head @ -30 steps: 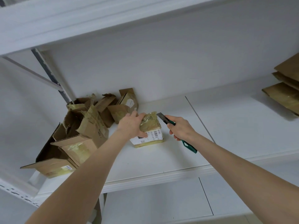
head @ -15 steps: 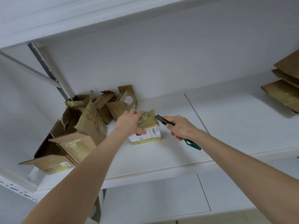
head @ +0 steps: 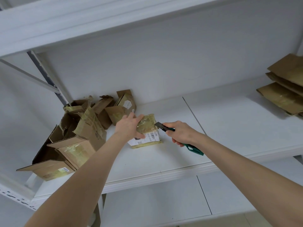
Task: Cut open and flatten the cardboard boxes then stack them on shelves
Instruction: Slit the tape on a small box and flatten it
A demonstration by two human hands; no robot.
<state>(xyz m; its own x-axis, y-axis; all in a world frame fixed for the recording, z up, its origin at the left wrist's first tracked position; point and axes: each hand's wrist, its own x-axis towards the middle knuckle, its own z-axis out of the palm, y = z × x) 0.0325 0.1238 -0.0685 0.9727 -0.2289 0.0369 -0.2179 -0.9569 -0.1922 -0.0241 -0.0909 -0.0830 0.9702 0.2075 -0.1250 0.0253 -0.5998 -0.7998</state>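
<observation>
A small taped cardboard box (head: 148,128) with a white shipping label stands on the white shelf (head: 164,161). My left hand (head: 129,126) grips its left side, thumb on the front face and fingers over the top. My right hand (head: 179,132) grips a green-handled utility knife (head: 193,147). The knife's blade tip touches the box's upper right edge.
A heap of opened cardboard boxes (head: 78,133) fills the shelf's left corner. Flattened cardboard pieces (head: 285,89) lie stacked at the far right. Another shelf board (head: 49,22) runs overhead, and a lower shelf (head: 155,202) shows below.
The knife blade has moved left until it meets the box's right edge. My left hand keeps its hold on the box.
</observation>
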